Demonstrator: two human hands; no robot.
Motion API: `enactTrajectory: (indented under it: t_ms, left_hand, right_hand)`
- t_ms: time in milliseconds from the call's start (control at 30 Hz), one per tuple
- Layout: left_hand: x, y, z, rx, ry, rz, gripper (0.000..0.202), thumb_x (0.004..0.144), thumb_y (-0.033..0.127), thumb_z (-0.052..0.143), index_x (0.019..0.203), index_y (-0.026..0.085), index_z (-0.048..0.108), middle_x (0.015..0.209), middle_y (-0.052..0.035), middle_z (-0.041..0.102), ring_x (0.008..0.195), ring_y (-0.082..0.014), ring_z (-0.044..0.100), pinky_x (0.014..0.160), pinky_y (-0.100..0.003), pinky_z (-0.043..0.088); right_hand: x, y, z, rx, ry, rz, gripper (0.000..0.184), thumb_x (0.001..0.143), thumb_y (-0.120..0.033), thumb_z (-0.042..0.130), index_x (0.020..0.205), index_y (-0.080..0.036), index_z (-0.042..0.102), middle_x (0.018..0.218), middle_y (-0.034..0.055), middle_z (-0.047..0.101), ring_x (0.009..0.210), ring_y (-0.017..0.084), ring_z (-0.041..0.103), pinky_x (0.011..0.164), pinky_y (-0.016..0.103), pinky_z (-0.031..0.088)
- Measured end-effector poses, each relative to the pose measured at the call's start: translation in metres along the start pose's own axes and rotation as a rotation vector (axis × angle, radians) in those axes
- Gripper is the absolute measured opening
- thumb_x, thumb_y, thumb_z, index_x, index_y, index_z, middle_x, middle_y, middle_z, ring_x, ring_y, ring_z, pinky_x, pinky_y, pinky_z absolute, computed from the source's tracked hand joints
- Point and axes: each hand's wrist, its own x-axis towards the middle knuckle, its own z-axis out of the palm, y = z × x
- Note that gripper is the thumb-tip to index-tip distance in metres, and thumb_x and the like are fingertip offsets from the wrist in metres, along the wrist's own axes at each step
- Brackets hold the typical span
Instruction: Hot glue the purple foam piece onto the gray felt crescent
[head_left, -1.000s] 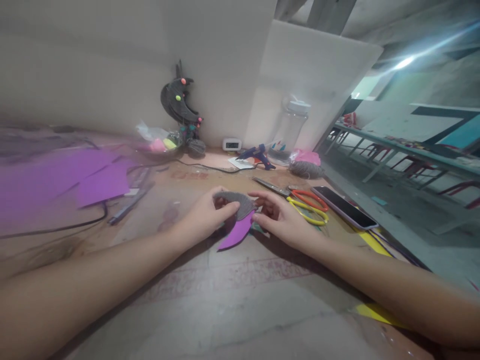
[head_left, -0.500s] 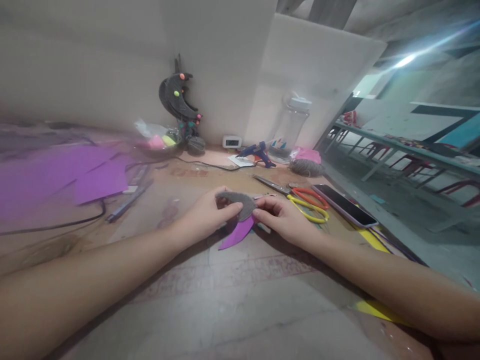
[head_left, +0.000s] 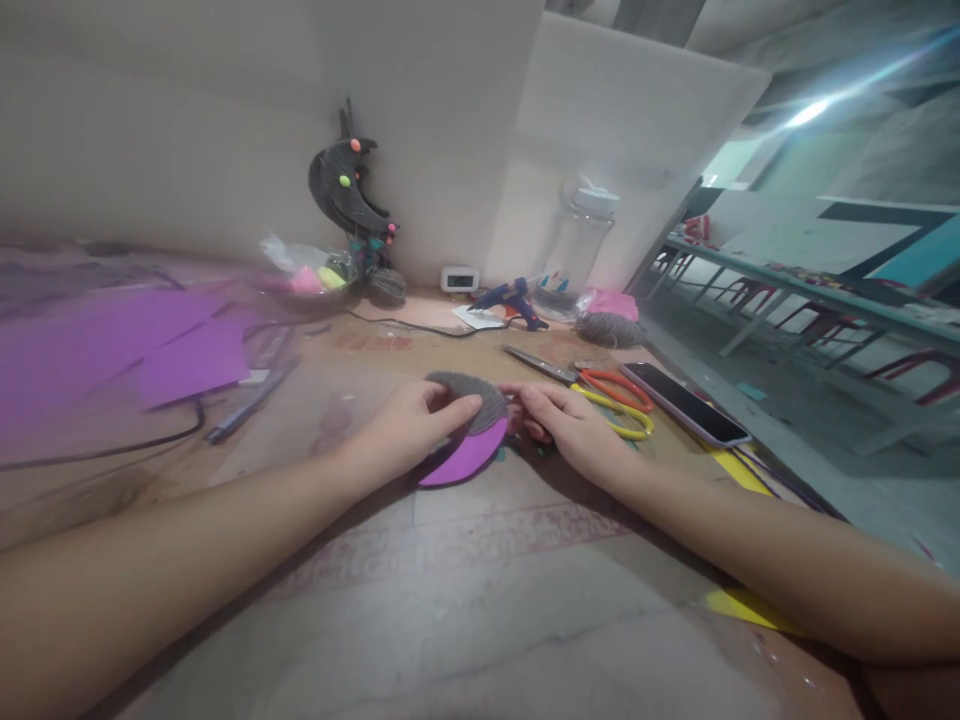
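Observation:
My left hand (head_left: 411, 428) pinches a curved grey felt piece (head_left: 480, 396) at its left end. Under it lies a purple foam crescent (head_left: 466, 458), flat on the wooden table (head_left: 480, 600). My right hand (head_left: 571, 432) has its fingers curled at the right end of the grey and purple pieces, thumb on top. Both hands meet at the table's middle. What lies under the right fingers is hidden.
Orange and yellow scissors (head_left: 611, 398) and a phone (head_left: 684, 402) lie to the right of my right hand. A blue glue gun (head_left: 511, 299), a clear jar (head_left: 579, 250) and a black moon ornament (head_left: 346, 195) stand at the back wall. Purple sheets (head_left: 150, 350) and a cable (head_left: 112, 452) lie at left.
The purple crescent has turned and now lies flatter under the grey piece. My right hand has closed in on the pieces' right end. The camera view tilted slightly.

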Motion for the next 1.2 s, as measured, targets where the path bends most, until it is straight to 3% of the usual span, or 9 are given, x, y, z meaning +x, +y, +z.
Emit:
enactTrajectory:
  t_ms: [100, 233, 300, 400, 533, 733, 933, 1067, 1200]
  left_hand:
    - [-0.002, 0.003, -0.001, 0.036, 0.007, -0.014, 0.041, 0.079, 0.054, 0.056, 0.08, 0.015, 0.068, 0.08, -0.0061, 0.072, 0.072, -0.0203, 0.063, 0.061, -0.028, 0.045]
    - [-0.003, 0.008, -0.002, 0.057, 0.042, -0.015, 0.041, 0.08, 0.053, 0.055, 0.086, 0.015, 0.069, 0.084, -0.0063, 0.073, 0.077, -0.0215, 0.064, 0.063, -0.028, 0.045]
    - [-0.003, 0.008, -0.002, 0.067, 0.06, -0.021, 0.042, 0.08, 0.053, 0.054, 0.087, 0.015, 0.069, 0.084, -0.0065, 0.073, 0.078, -0.0221, 0.064, 0.063, -0.028, 0.046]
    - [-0.002, 0.007, -0.002, 0.055, 0.054, -0.022, 0.042, 0.081, 0.053, 0.055, 0.087, 0.015, 0.069, 0.086, -0.0071, 0.074, 0.079, -0.0226, 0.065, 0.064, -0.028, 0.047]
    - [-0.002, 0.007, -0.002, 0.016, 0.039, 0.004, 0.039, 0.081, 0.05, 0.055, 0.09, 0.015, 0.07, 0.092, -0.007, 0.074, 0.084, -0.0227, 0.066, 0.068, -0.028, 0.048]
    - [-0.002, 0.006, -0.002, 0.013, 0.025, 0.013, 0.039, 0.082, 0.049, 0.056, 0.094, 0.015, 0.07, 0.095, -0.0071, 0.075, 0.087, -0.0234, 0.066, 0.072, -0.03, 0.049]
    - [-0.001, 0.003, -0.002, 0.046, -0.006, 0.03, 0.041, 0.082, 0.051, 0.055, 0.093, 0.015, 0.07, 0.094, -0.0079, 0.074, 0.087, -0.0243, 0.066, 0.073, -0.031, 0.049]
    - [-0.001, 0.002, -0.002, 0.058, -0.024, 0.011, 0.042, 0.081, 0.053, 0.055, 0.089, 0.015, 0.069, 0.092, -0.0081, 0.074, 0.084, -0.0239, 0.066, 0.071, -0.031, 0.048]
    - [-0.001, 0.002, -0.002, 0.029, -0.014, -0.005, 0.041, 0.08, 0.052, 0.057, 0.09, 0.015, 0.07, 0.09, -0.0075, 0.074, 0.081, -0.0231, 0.066, 0.067, -0.03, 0.048]
  right_hand:
    - [0.001, 0.001, -0.002, -0.035, 0.165, -0.067, 0.037, 0.087, -0.049, 0.056, 0.106, -0.018, 0.062, 0.076, 0.0, 0.058, 0.058, 0.01, 0.048, 0.053, 0.023, 0.039]
    - [-0.002, -0.004, -0.006, -0.243, 0.378, -0.22, 0.026, 0.083, -0.042, 0.063, 0.074, -0.019, 0.056, 0.068, -0.0014, 0.054, 0.063, 0.012, 0.049, 0.059, 0.024, 0.041]
    - [-0.004, -0.006, -0.007, -0.295, 0.357, -0.25, 0.027, 0.087, -0.04, 0.058, 0.07, -0.019, 0.056, 0.068, -0.0001, 0.055, 0.064, 0.012, 0.05, 0.06, 0.025, 0.042]
    - [-0.006, -0.006, -0.003, -0.234, 0.251, -0.197, 0.018, 0.089, -0.035, 0.055, 0.092, -0.019, 0.062, 0.079, 0.0016, 0.061, 0.058, 0.01, 0.049, 0.055, 0.025, 0.042]
    - [-0.003, -0.002, 0.003, -0.02, 0.076, -0.064, 0.041, 0.082, -0.031, 0.065, 0.119, -0.024, 0.051, 0.106, 0.0045, 0.064, 0.052, 0.007, 0.05, 0.044, 0.023, 0.043]
    - [0.002, 0.004, -0.001, -0.139, 0.089, -0.057, 0.034, 0.078, -0.031, 0.068, 0.109, -0.019, 0.059, 0.082, 0.0019, 0.066, 0.066, 0.012, 0.059, 0.06, 0.026, 0.047]
    - [0.001, 0.005, -0.002, -0.247, 0.042, -0.044, 0.026, 0.083, -0.036, 0.064, 0.102, -0.019, 0.066, 0.093, 0.005, 0.07, 0.082, 0.018, 0.063, 0.075, 0.033, 0.05]
    - [0.002, 0.007, 0.0, -0.179, 0.069, -0.06, 0.022, 0.083, -0.037, 0.063, 0.094, -0.018, 0.067, 0.091, 0.0043, 0.07, 0.079, 0.016, 0.064, 0.075, 0.031, 0.05]
    - [0.0, 0.005, -0.003, -0.237, 0.16, -0.134, 0.024, 0.086, -0.036, 0.059, 0.104, -0.019, 0.063, 0.09, 0.003, 0.068, 0.074, 0.014, 0.06, 0.067, 0.027, 0.047]
